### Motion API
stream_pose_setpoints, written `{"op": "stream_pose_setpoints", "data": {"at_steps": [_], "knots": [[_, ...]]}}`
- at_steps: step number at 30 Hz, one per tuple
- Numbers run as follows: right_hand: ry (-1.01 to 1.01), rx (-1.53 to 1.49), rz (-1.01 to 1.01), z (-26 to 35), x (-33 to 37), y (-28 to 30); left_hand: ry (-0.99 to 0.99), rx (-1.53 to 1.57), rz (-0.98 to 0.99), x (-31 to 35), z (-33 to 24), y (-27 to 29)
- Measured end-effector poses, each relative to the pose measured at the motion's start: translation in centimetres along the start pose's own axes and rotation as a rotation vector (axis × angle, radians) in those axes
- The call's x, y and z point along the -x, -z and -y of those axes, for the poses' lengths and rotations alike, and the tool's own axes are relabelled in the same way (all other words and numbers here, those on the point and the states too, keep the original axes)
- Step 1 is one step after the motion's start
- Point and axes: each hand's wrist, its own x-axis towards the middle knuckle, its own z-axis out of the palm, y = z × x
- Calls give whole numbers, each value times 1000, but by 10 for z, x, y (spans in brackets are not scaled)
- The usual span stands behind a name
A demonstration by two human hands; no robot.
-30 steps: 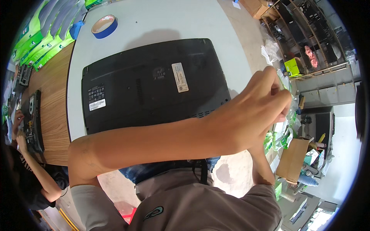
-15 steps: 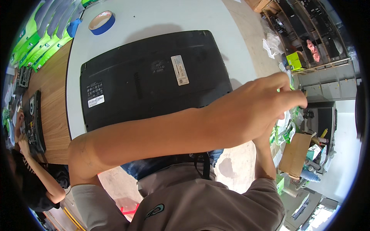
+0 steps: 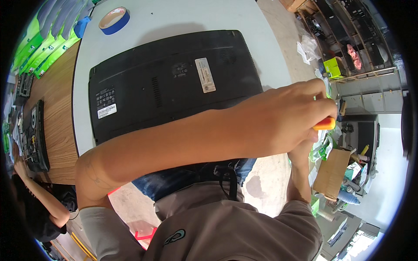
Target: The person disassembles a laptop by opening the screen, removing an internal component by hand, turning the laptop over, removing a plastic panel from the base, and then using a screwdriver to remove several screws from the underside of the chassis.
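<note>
The fingers (image 3: 324, 102) of the left hand (image 3: 285, 115) were curled closely around a handle (image 3: 325, 124), whose rounded orange-and-yellow end stuck out at the right; the rest of it was hidden within the grip. The left forearm (image 3: 183, 135) ran across the front of the body toward the right and covered the near edge and near right corner of the laptop (image 3: 174, 87) from view. The right hand (image 3: 300, 151) was just below and behind the left one, mostly hidden by it, so whether it was closed or spread could not be told.

The laptop was black and lay underside up on the pale tabletop (image 3: 196, 15), in front of the person. A white label (image 3: 107, 111) sat near its left side, a longer label (image 3: 205, 75) right of its middle, and vent slots (image 3: 156, 92) between the two. A tape roll (image 3: 114, 20), blue on the outside, lay beyond the laptop's far left part.

On the left, a wood-grained tabletop (image 3: 58, 122) carried an opened machine (image 3: 37, 139) with its inner parts bare; a co-worker's arm (image 3: 43, 195) was near it. Green packs (image 3: 48, 43) were piled farther off. On the right were a rack (image 3: 368, 73) with a pink cloth (image 3: 353, 56), a plastic bag (image 3: 308, 48) and a cardboard box (image 3: 331, 173).
</note>
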Motion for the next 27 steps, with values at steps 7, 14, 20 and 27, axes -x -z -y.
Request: {"op": "stream_pose_setpoints", "data": {"at_steps": [7,14,20,27], "knots": [[-111,-55,59,12,-7,7,-27,-21,19,1,0,-1],[-30,-4,-66,5,-3,0,-3,22,-58,7,6,-4],[-25,-297,-62,14,-7,-6,104,-52,80,10,11,2],[59,87,94,-1,-5,10,5,-75,-34,13,20,-10]]}}
